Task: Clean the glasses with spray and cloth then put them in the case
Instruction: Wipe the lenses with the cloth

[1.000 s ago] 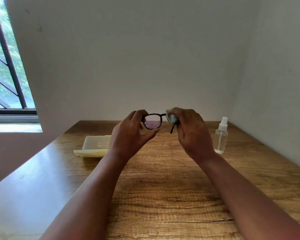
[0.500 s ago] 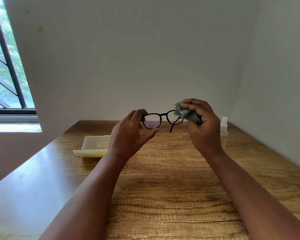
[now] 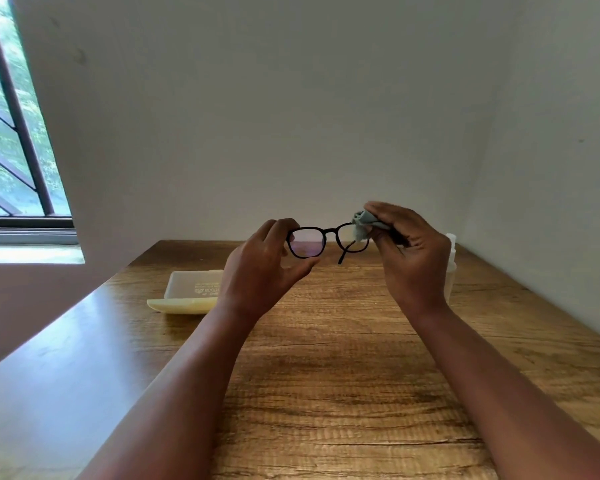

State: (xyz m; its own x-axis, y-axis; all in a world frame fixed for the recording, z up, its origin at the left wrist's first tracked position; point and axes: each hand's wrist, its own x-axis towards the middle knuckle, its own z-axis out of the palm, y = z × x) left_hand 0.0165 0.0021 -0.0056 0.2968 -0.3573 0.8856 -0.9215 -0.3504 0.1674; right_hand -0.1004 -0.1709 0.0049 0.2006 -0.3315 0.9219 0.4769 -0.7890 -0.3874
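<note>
Wiping step: left hand (image 3: 260, 271) pinches the glasses (image 3: 326, 240) above the table (image 3: 326, 375), right hand (image 3: 409, 251) pinches the cloth (image 3: 362, 225) on the right lens; next, the open case (image 3: 191, 292) far left

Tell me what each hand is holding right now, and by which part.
The left hand holds the glasses by the left lens rim and hinge corner. The right hand pinches the bunched grey cloth against the right lens.
</note>
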